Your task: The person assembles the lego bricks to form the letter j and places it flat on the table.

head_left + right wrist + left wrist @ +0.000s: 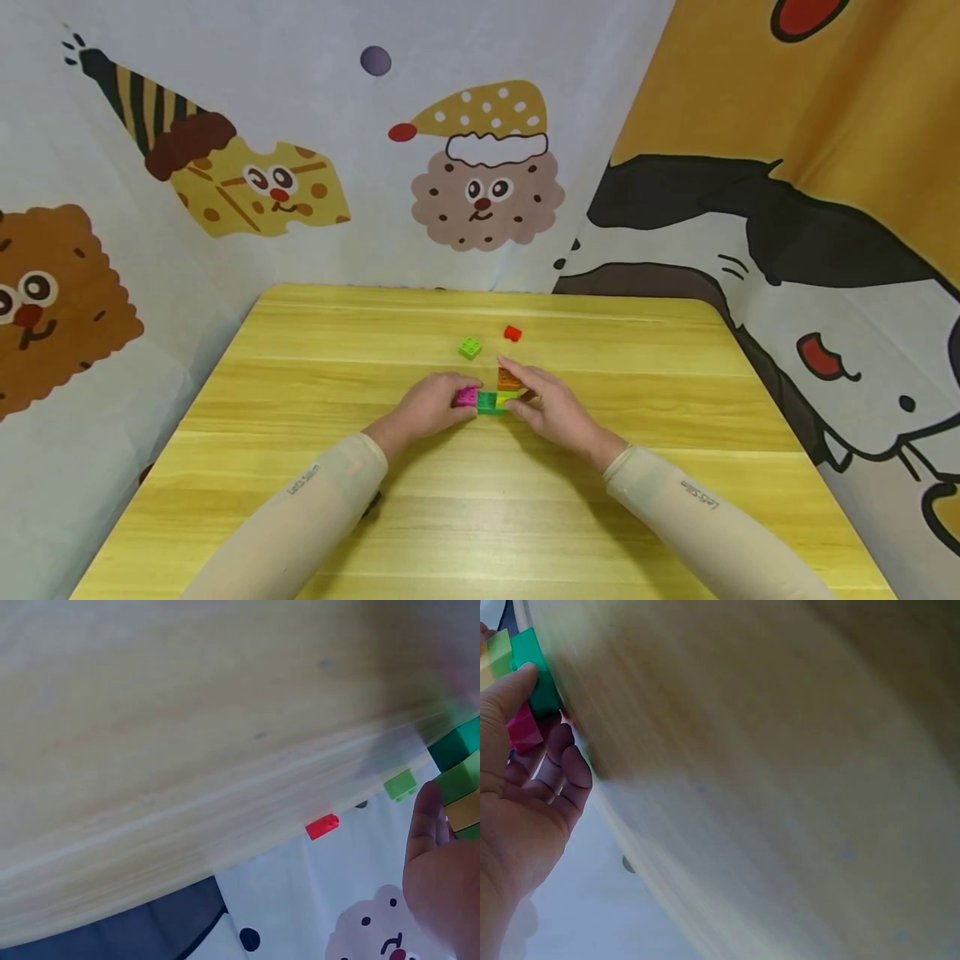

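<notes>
A small assembly of toy building bricks stands on the table between both hands. In the head view it has a pink brick (467,397) at the left, a green brick (487,402) in the middle, and a yellow-green brick (503,398) at the right. An orange brick (507,379) rises above the right end. My left hand (431,405) pinches the pink and green end, its thumb on the green brick (534,671) in the left wrist view. With thumb and fingers my right hand (558,410) holds the right end, partly hiding it.
Beyond the hands lie a loose lime-green brick (470,347) and a red brick (512,333). The wooden table (330,350) reaches back to a cartoon-printed cloth (315,92). A small dark object (372,504) shows beside the left sleeve.
</notes>
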### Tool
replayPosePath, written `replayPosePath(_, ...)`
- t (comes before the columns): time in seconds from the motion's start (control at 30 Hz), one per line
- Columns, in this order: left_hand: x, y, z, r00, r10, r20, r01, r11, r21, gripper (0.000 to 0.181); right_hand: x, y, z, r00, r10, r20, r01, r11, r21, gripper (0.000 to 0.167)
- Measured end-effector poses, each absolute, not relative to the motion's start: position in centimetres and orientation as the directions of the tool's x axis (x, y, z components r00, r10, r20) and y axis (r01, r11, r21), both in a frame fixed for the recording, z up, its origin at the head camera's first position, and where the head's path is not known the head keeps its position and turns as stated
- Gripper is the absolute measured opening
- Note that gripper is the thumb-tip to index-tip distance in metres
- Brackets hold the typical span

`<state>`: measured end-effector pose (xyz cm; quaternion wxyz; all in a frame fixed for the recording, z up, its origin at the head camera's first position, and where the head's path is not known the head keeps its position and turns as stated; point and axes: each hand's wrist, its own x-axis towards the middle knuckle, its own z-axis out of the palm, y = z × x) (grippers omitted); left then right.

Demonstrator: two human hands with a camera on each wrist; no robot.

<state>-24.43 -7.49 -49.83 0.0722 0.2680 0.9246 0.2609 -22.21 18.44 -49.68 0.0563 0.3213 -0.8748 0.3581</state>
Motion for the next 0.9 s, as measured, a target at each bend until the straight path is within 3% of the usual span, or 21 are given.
replayPosePath(0.13, -24.5, -7.4, -49.8, -0.846, 0.533, 0.012, 0.458, 0.716, 0.527, 0.047, -22.4, 18.9, -49.4, -0.841, -0.495, 0.216, -0.497, 0.551, -0.671, 0.088)
replayPosePath(0.4, -24.4, -7.5, -49.7, -0.844, 0.536, 0.004, 0.45, 0.705, 0.548, 0.044, -24.5, 19.6, -47.4, -0.858, -0.454, 0.241, -0.47, 0.503, -0.725, 0.059)
replayPosePath(0.57, -24.5, -7.7, -49.5, -0.843, 0.537, 0.01, 0.45, 0.697, 0.558, 0.043, -27.3, 19.3, -45.8, -0.907, -0.413, 0.084, -0.323, 0.552, -0.769, 0.057)
replayPosePath(0.73, -24.6, -7.9, -49.6, -0.839, 0.544, 0.011, 0.456, 0.691, 0.56, 0.045, -30.3, 18.2, -46.3, -0.883, -0.461, -0.087, -0.239, 0.602, -0.762, 0.061)
replayPosePath(0.9, -24.7, -7.7, -49.7, -0.834, 0.551, 0.012, 0.461, 0.685, 0.564, 0.047, -32.1, 17.0, -47.4, -0.848, -0.51, -0.144, -0.256, 0.631, -0.732, 0.057)
